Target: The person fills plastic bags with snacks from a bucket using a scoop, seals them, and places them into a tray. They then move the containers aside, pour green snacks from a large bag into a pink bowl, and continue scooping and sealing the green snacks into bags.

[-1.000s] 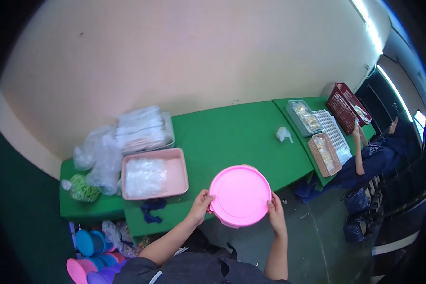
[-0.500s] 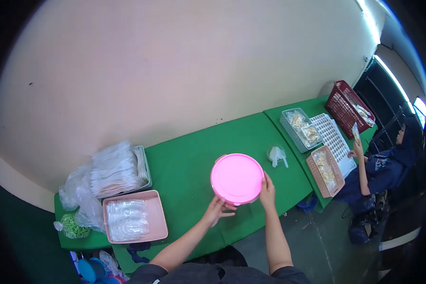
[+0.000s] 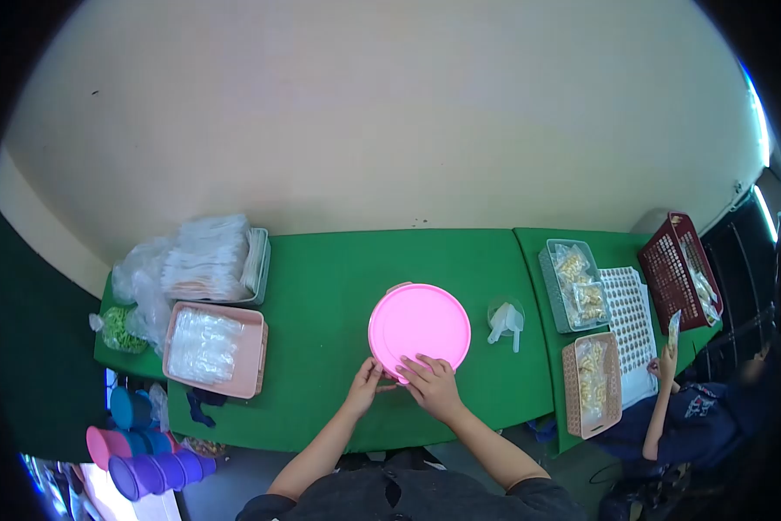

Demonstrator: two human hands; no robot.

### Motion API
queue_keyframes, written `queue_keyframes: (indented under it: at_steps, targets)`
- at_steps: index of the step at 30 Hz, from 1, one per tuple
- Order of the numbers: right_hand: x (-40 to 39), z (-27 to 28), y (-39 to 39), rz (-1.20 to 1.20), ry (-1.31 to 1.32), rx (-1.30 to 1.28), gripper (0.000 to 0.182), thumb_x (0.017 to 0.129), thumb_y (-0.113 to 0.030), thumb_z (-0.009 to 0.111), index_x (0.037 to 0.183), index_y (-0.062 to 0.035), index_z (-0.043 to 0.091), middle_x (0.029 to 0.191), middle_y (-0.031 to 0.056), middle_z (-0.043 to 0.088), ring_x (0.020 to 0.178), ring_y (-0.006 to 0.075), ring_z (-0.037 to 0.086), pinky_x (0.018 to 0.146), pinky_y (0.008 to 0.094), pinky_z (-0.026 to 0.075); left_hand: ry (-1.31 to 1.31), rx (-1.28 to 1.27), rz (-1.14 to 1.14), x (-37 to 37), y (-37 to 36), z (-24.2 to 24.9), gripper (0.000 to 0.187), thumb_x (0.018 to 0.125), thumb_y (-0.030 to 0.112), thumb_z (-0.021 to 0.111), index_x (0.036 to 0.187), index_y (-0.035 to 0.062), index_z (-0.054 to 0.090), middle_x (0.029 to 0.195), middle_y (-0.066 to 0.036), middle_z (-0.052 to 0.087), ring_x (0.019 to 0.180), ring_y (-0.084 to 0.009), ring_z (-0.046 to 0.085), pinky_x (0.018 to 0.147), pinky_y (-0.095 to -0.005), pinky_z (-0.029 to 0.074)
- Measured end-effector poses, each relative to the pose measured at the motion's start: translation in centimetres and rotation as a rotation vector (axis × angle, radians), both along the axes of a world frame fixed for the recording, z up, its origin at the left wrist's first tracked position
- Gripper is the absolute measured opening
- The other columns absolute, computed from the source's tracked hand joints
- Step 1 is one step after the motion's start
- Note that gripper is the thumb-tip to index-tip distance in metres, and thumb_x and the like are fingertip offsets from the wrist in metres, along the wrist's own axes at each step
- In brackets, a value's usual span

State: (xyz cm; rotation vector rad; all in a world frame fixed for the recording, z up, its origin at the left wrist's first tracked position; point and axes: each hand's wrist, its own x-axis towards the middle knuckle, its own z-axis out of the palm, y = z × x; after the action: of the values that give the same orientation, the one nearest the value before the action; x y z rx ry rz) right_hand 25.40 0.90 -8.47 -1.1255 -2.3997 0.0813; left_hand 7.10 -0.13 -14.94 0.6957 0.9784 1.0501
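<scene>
Laying its spread fingers over the near part of the round, bright pink plastic lid [image 3: 419,326], the right hand [image 3: 436,391] reaches in from the near right side. It is open rather than clenched, fingertips on the flat top and palm toward the near edge. The left hand [image 3: 362,388] is at the near left edge, its fingers partly curled beside the rim; whether they pinch it or only touch it, I cannot tell.

So the lid lies on the far side of both hands, straight ahead of the body, with most of its disc beyond the fingertips. Being round, it has no long axis. The right hand overlaps it more, while the left keeps to its border. A narrow brownish edge [image 3: 398,286] shows beneath the lid at its far left side; what it belongs to is hidden.

The lid is over the middle of the green-covered table [image 3: 321,304], though from above I cannot tell whether it is supported there or held up. Just to its right, a crumpled whitish plastic piece [image 3: 506,322] lies apart from it. Well to the left stands a pink rectangular plastic tray [image 3: 250,347] with clear plastic sleeves [image 3: 201,346] inside.
</scene>
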Motion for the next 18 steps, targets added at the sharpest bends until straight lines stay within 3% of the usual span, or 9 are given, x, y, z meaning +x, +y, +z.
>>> queue_keyframes:
  at_steps: [3,6,8,10,12,13,16,18]
  targets:
    - [0.8,1.2,0.6,0.040,0.054,-0.018,0.042,0.075,-0.017,0.069,0.117,-0.0203,0.062,0.125,-0.0043,0.058,0.113,0.0201,0.051,0.091,0.0376,0.035,0.003,0.013,0.048,0.9,-0.3,0.2,0.029,0.098,0.038,0.042,0.105,0.0100,0.046,0.102,-0.004,0.055,0.097,-0.0166,0.058,0.083,-0.0405,0.055]
    - [1.6,3.8,1.4,0.058,0.157,-0.012,0.037,0.076,-0.014,0.067,0.113,-0.0147,0.064,0.117,0.0020,0.062,0.107,0.0228,0.055,0.089,0.0383,0.038,-0.004,0.009,0.069,0.9,-0.2,0.7,0.027,0.099,0.037,0.042,0.104,0.0102,0.046,0.101,-0.004,0.054,0.097,-0.0167,0.058,0.084,-0.0413,0.054]
    - [3.1,5.4,3.1,-0.042,0.480,0.091,0.037,0.077,-0.006,0.063,0.114,-0.0061,0.061,0.112,0.0105,0.063,0.099,0.0287,0.059,0.084,0.0404,0.043,-0.006,-0.004,0.078,0.7,-0.6,0.9,0.026,0.099,0.036,0.042,0.103,0.0102,0.046,0.099,-0.004,0.055,0.095,-0.0162,0.058,0.083,-0.0412,0.054]
    - [4.9,6.7,6.2,-0.237,0.687,0.144,0.027,0.085,-0.004,0.057,0.110,0.0024,0.060,0.101,0.0161,0.064,0.091,0.0263,0.062,0.078,0.0371,0.047,-0.020,-0.016,0.120,0.4,-0.9,1.1,0.024,0.099,0.035,0.041,0.102,0.0107,0.047,0.101,-0.004,0.056,0.093,-0.0165,0.059,0.083,-0.0422,0.054]
    - [6.3,7.9,10.7,-0.444,1.092,0.019,0.021,0.093,-0.007,0.050,0.107,0.0059,0.059,0.099,0.0141,0.064,0.090,0.0192,0.061,0.076,0.0311,0.047,-0.003,-0.027,0.163,-0.3,-1.5,1.8,0.024,0.099,0.034,0.041,0.101,0.0109,0.047,0.100,-0.004,0.057,0.091,-0.0167,0.060,0.082,-0.0426,0.055]
    - [7.1,7.7,13.2,-0.501,1.170,-0.026,0.022,0.095,-0.009,0.047,0.106,0.0063,0.059,0.098,0.0124,0.063,0.087,0.0166,0.060,0.075,0.0291,0.046,0.010,-0.042,0.200,-0.7,-1.8,2.0,0.023,0.100,0.034,0.041,0.101,0.0111,0.047,0.100,-0.004,0.057,0.090,-0.0169,0.060,0.082,-0.0430,0.055]
    - [9.3,0.5,20.3,-0.639,1.370,-0.172,0.030,0.098,-0.020,0.049,0.107,0.0074,0.058,0.093,0.0084,0.062,0.083,0.0122,0.056,0.073,0.0279,0.045,0.036,-0.048,0.254,-0.7,-2.1,1.4,0.024,0.099,0.034,0.042,0.100,0.0114,0.049,0.097,-0.003,0.059,0.088,-0.0154,0.060,0.078,-0.0420,0.056]
    - [9.0,-7.7,23.5,-0.781,1.545,-0.355,0.021,0.095,-0.008,0.045,0.102,0.0078,0.057,0.093,0.0099,0.061,0.077,0.0171,0.058,0.069,0.0304,0.048,0.053,-0.039,0.306,-0.8,-2.0,1.5,0.024,0.099,0.034,0.042,0.100,0.0115,0.050,0.095,-0.002,0.059,0.088,-0.0147,0.060,0.077,-0.0415,0.056]
